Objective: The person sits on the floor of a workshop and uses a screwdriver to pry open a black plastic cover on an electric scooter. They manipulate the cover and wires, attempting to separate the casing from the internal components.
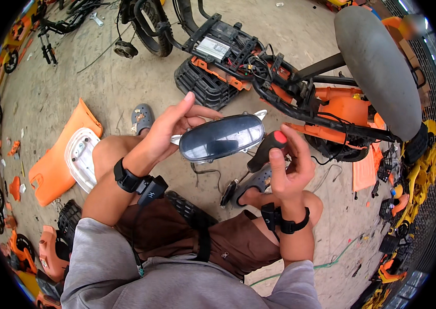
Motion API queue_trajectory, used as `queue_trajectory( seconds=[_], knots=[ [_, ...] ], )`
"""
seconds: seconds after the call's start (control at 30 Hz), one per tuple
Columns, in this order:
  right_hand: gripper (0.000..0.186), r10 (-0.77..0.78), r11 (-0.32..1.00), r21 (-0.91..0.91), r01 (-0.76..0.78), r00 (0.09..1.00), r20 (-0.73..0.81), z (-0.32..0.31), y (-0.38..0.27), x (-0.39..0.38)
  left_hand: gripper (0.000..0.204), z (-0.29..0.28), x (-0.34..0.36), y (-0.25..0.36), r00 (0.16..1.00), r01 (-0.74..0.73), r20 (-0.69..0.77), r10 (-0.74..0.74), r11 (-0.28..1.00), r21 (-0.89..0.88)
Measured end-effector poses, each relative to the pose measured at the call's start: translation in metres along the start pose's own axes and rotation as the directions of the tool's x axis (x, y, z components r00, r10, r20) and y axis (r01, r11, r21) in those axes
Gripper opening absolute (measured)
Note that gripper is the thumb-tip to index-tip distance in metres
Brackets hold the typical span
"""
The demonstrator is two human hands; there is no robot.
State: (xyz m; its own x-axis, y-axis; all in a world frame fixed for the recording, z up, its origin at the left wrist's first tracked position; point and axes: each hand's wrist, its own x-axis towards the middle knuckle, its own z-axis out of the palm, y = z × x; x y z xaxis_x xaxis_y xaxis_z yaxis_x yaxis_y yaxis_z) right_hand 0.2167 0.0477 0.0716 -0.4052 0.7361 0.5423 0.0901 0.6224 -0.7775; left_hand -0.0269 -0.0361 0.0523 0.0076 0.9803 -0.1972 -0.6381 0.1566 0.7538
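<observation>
Between my hands is a rounded oblong display unit, with a dark glossy face, a clear rim and pale mounting tabs at its ends. My left hand grips its left end, thumb pointing up and fingers behind it. In my right hand is a screwdriver with a black handle and a red end cap, held between thumb and fingers close to the display's right end. The shaft of the screwdriver points down and is hard to make out. A thin dark cable shows below the display.
Ahead stands a partly stripped scooter frame with exposed wiring, orange panels and a grey seat. An orange panel and a white plastic part lie by my left leg. Yellow and orange parts are heaped at right.
</observation>
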Motion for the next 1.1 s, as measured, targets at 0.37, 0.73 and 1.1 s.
queue_trajectory(
  seconds=[0.37, 0.73, 1.1],
  knots=[
    [0.037, -0.075, 0.996, -0.039, 0.082, 0.982, 0.171, -0.003, -0.004, 0.004, 0.091, -0.011, 0.0, 0.003, 0.998, -0.002, 0.062, 0.006, 0.998, -0.07],
    [0.04, -0.074, 0.997, -0.015, 0.079, 0.974, 0.216, -0.003, -0.004, 0.002, 0.1, -0.008, -0.003, 0.005, 1.0, 0.024, 0.018, -0.023, 0.994, -0.103],
    [0.038, -0.049, 0.999, -0.003, 0.051, 0.974, 0.219, 0.001, -0.001, 0.002, 0.101, -0.008, -0.003, 0.006, 1.0, 0.0, 0.008, 0.001, 0.995, -0.097]
  ],
)
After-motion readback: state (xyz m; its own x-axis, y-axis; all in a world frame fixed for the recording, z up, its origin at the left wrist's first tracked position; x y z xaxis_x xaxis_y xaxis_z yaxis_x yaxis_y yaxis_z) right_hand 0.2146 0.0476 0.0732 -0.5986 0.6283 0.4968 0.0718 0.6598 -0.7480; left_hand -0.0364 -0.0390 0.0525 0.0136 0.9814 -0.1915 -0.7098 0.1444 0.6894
